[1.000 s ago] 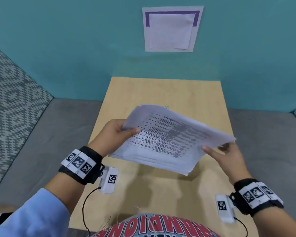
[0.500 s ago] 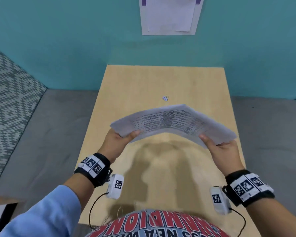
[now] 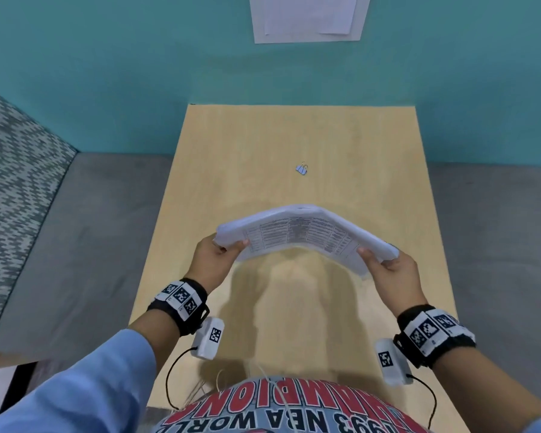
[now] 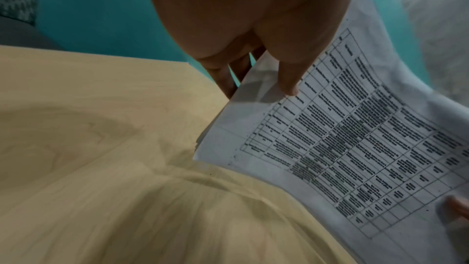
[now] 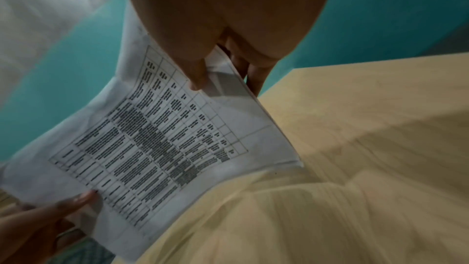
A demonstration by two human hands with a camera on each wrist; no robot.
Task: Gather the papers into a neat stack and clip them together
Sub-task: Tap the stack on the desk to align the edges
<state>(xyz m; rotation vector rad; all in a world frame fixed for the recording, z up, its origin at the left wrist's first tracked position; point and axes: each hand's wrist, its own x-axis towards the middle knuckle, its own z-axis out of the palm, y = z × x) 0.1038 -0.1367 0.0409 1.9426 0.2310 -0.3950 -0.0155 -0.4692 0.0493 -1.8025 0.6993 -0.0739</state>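
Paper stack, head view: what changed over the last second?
The paper stack went from a tilted, nearly flat hold to an upward arch, its ends bent down, and now sits lower toward the table. The right hand moved from fingers under the edge to pinching it. The binder clip, hidden before, is now in view. The left hand still grips its end.

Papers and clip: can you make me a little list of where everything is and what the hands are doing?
papers: one stack, bowed up in the middle, held above the table
left hand: grips the stack's left end, thumb on top
right hand: grips the stack's right end, thumb on top
clip: lies on the table, beyond the papers, untouched
table: light wood, against a teal wall
clipped yet: no
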